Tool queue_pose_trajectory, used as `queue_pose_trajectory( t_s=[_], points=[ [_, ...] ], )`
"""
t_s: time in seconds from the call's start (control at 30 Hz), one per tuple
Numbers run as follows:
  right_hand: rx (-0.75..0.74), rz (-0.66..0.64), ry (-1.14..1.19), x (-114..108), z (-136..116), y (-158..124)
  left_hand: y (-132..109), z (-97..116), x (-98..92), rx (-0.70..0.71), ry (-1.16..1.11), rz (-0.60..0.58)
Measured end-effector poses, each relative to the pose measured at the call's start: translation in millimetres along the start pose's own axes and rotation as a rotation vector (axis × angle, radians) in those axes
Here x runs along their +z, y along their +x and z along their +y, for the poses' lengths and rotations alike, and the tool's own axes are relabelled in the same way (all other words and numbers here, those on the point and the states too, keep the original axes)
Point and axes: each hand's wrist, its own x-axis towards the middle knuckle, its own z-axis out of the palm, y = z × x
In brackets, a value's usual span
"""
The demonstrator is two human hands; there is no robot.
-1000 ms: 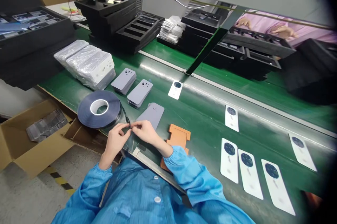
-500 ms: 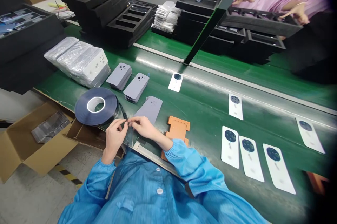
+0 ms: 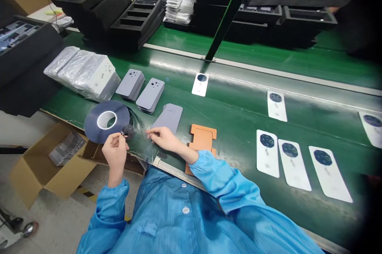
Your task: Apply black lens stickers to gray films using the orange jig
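Observation:
My left hand (image 3: 115,152) pinches a round black camera-lens piece (image 3: 128,131) by its edge, in front of the big roll of dark tape (image 3: 92,127). My right hand (image 3: 164,138) is apart from it, to the right. Its fingertips are drawn together in a pinch, and what they hold, if anything, is too small to make out. Just beyond this hand lie overlapping grey phone back panels (image 3: 170,115). Clear film shows between the roll and my right hand. An orange fixture (image 3: 203,138) lies right of my right wrist.
Stacked grey panels (image 3: 151,93) and plastic-wrapped panels (image 3: 100,79) stand farther back. Several white panels with black lens areas, one nearest (image 3: 267,158), lie to the right. Black trays (image 3: 137,19) are piled behind. An open carton (image 3: 53,170) sits below left. A co-worker's pink sleeve shows at top right.
My hands, together before, have come apart. The left moved left and down with the round black piece, now plainly seen; the right stayed near the grey panels. The view shifted slightly.

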Motion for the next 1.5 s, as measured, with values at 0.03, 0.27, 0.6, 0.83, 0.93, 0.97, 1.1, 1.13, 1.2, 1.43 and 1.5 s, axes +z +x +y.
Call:
queue_pose_trajectory(
  t_s=[0.03,0.27,0.6,0.83,0.93,0.97,1.1,1.13,1.2,1.43,1.5],
  points=[
    [0.006,-0.007,0.024,-2.4,-1.3,-2.5,-1.7,5.2,0.1,-0.013,-0.032,-0.039],
    [0.036,0.076,0.445,-47.9,-3.3,-45.0,-34.5,35.5,35.6,-0.030,-0.140,-0.439],
    [0.154,0.524,0.211,-85.9,37.5,-128.8,-81.1,28.9,112.3,-0.123,-0.136,-0.785],
    [0.213,0.810,0.004,-101.3,58.4,-159.2,-92.2,16.0,135.0,0.136,0.037,-0.833],
    [0.256,0.833,0.052,-111.5,63.9,-157.5,-90.9,12.7,138.8,0.357,0.119,-0.807],
    [0.259,0.833,0.067,-113.8,64.8,-155.7,-90.9,12.7,139.5,0.415,0.132,-0.808],
    [0.256,0.819,0.061,-116.4,67.0,-148.3,-93.6,13.9,140.5,0.535,0.194,-0.859],
    [0.256,0.814,0.049,-116.0,67.6,-147.2,-94.6,13.6,140.6,0.553,0.216,-0.877],
    [0.256,0.810,0.028,-114.9,69.1,-146.1,-96.5,11.8,141.1,0.591,0.247,-0.907],
    [0.278,0.830,-0.033,-113.7,70.9,-146.6,-99.9,8.0,145.5,0.709,0.343,-0.903],
    [0.276,0.830,-0.043,-113.7,70.7,-146.5,-100.3,8.1,147.0,0.723,0.364,-0.896]
  ],
)
